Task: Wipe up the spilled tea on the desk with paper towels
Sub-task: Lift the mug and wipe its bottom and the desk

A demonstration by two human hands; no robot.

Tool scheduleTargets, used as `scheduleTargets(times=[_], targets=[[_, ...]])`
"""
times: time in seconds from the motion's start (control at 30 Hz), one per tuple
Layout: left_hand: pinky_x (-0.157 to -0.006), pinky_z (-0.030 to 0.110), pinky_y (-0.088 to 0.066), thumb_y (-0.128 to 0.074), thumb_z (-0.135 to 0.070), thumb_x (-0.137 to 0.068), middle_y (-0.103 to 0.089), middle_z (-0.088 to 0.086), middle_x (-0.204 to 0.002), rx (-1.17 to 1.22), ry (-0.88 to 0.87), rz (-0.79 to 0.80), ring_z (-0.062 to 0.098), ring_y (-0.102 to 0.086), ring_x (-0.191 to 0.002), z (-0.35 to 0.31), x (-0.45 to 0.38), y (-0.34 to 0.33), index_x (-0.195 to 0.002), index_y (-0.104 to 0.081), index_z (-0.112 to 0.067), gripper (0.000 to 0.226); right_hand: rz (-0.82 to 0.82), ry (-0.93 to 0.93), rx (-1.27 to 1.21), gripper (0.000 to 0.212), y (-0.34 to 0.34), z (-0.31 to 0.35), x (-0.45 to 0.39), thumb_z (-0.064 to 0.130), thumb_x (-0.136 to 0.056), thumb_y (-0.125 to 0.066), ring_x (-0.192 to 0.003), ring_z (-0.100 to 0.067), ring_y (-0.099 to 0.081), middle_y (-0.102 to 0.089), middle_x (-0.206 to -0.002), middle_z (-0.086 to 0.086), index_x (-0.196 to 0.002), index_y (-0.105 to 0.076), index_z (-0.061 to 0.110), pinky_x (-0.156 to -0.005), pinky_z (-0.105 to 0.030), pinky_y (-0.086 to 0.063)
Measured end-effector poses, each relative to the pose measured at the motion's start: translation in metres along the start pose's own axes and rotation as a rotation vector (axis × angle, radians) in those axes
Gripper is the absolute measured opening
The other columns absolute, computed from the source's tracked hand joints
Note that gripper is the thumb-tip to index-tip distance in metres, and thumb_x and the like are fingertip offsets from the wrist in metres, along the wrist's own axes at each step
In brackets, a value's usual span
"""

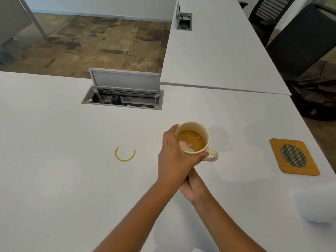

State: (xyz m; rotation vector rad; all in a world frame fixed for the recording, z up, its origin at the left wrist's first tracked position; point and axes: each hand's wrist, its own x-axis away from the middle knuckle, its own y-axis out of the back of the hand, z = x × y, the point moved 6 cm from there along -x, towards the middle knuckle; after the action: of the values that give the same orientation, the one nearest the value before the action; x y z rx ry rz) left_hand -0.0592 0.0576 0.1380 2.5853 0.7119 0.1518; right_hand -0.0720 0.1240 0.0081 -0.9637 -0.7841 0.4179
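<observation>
At the centre of the white desk (54, 179), the left hand (174, 157) held a cream mug (195, 137) of tea, fingers and thumb curled round its body, handle pointing toward 4 o'clock. The mug appeared lifted clear of the surface, judging by its faint shadow at 3 o'clock, though contact could not be ruled out. The right hand (195, 188) sat beneath the left wrist at 6 o'clock from the mug; its fingers were largely hidden, so their state could not be told.

The spill, a thin amber tea ring (125, 154), lay at 9 o'clock from the mug, well apart from it and open toward 12 o'clock. A bamboo coaster (294, 156) lay at 3 o'clock near the desk's right edge. A blurred white mass (316, 204) at 4 o'clock was possibly the paper towels; not certain.

Judgement: the step in hand was parking the mug before wiping. The mug looked fairly full, so it should be kept level and moved slowly, then set squarely on the coaster, well away from the ring. The base is probably wet and could print a second ring if put on bare desk.

An open cable box (121, 99) sat at 11 o'clock. No brand, label or legible writing was seen anywhere.
</observation>
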Motion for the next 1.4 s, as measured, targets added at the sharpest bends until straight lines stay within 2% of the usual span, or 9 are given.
scheduleTargets(times=[0.17, 0.27, 0.47, 0.63, 0.87, 1.0, 1.2, 1.3, 1.4], targets=[[-0.073, 0.009, -0.035, -0.084, -0.051, -0.049, -0.043, -0.015, -0.124, 0.014, 0.012, 0.061, -0.002, -0.042, -0.102, 0.005, 0.001, 0.000, -0.129, -0.033, -0.033, 0.097, -0.026, 0.025, 0.028, 0.061, 0.005, 0.017, -0.009, 0.029, -0.071, -0.077, -0.125, -0.026, -0.045, -0.054, -0.122, -0.012, -0.124, -0.052, 0.013, -0.112, -0.042, -0.026], [-0.075, 0.012, -0.038, -0.085, -0.047, -0.047, -0.044, -0.016, -0.122, 0.024, 0.016, 0.098, 0.000, -0.045, -0.104, 0.009, 0.002, 0.000, -0.128, -0.036, -0.033, 0.096, -0.114, 0.051, 0.136, 0.038, 0.017, 0.029, -0.012, 0.022, -0.086, -0.059, -0.102, -0.020, -0.062, -0.063, -0.105, -0.009, -0.122, -0.052, 0.012, -0.088, -0.034, -0.053], [-0.078, 0.016, -0.044, -0.087, -0.047, -0.044, -0.050, -0.014, -0.120, 0.036, 0.028, 0.157, 0.004, -0.051, -0.107, 0.015, 0.003, 0.001, -0.122, -0.040, -0.035, 0.092, 0.045, 0.066, 0.292, 0.084, 0.006, 0.048, -0.010, 0.039, -0.033, -0.093, -0.089, -0.021, -0.062, -0.065, -0.096, -0.009, -0.105, -0.060, 0.012, -0.063, -0.031, -0.058], [-0.088, 0.030, -0.049, -0.088, -0.048, -0.045, -0.051, -0.009, -0.125, 0.032, 0.015, 0.128, 0.008, -0.050, -0.113, 0.020, 0.001, 0.007, -0.127, -0.042, -0.028, 0.097, 0.021, 0.045, 0.240, 0.067, 0.005, 0.058, -0.008, 0.030, -0.034, -0.095, -0.074, -0.016, -0.069, -0.072, -0.084, -0.008, -0.092, -0.069, 0.011, -0.054, -0.024, -0.057], [-0.077, 0.008, -0.038, -0.083, -0.054, -0.044, -0.047, -0.010, -0.126, 0.061, -0.011, 0.085, 0.003, -0.046, -0.109, 0.017, 0.001, 0.010, -0.129, -0.038, -0.028, 0.100, -0.072, 0.088, 0.035, 0.058, 0.011, 0.055, -0.001, 0.010, -0.062, -0.078, -0.072, -0.018, -0.071, -0.070, -0.091, -0.012, -0.115, -0.055, 0.006, -0.049, -0.024, -0.057], [-0.077, 0.008, -0.037, -0.086, -0.050, -0.045, -0.046, -0.009, -0.128, 0.046, -0.008, 0.064, 0.004, -0.045, -0.110, 0.020, 0.001, 0.009, -0.130, -0.037, -0.027, 0.101, -0.072, 0.116, 0.046, 0.080, 0.017, 0.052, 0.004, 0.012, -0.040, -0.093, -0.077, -0.019, -0.071, -0.070, -0.096, -0.013, -0.112, -0.060, 0.006, -0.057, -0.026, -0.060], [-0.076, 0.008, -0.037, -0.085, -0.048, -0.048, -0.044, -0.014, -0.122, 0.038, 0.000, 0.011, 0.003, -0.044, -0.108, 0.023, -0.002, 0.011, -0.130, -0.037, -0.025, 0.097, -0.105, 0.128, 0.022, 0.031, 0.030, 0.033, 0.014, 0.004, -0.077, -0.055, -0.079, -0.018, -0.072, -0.073, -0.089, -0.010, -0.107, -0.063, 0.009, -0.060, -0.026, -0.058], [-0.078, 0.024, -0.048, -0.086, -0.047, -0.048, -0.054, -0.005, -0.116, 0.060, 0.023, -0.019, 0.012, -0.052, -0.108, 0.026, -0.008, 0.013, -0.121, -0.046, -0.021, 0.086, -0.090, 0.090, 0.067, 0.025, 0.029, 0.011, 0.018, 0.002, -0.079, -0.052, -0.069, -0.016, -0.068, -0.071, -0.082, -0.010, -0.097, -0.069, 0.007, -0.055, -0.026, -0.057], [-0.078, 0.015, -0.041, -0.086, -0.045, -0.049, -0.051, -0.006, -0.121, 0.075, 0.028, -0.081, 0.009, -0.048, -0.111, 0.028, -0.011, 0.023, -0.125, -0.042, -0.023, 0.090, -0.005, 0.019, 0.231, 0.015, 0.016, -0.011, 0.017, 0.007, -0.080, -0.058, -0.064, -0.017, -0.066, -0.070, -0.074, -0.008, -0.091, -0.070, 0.007, -0.057, -0.029, -0.055]])
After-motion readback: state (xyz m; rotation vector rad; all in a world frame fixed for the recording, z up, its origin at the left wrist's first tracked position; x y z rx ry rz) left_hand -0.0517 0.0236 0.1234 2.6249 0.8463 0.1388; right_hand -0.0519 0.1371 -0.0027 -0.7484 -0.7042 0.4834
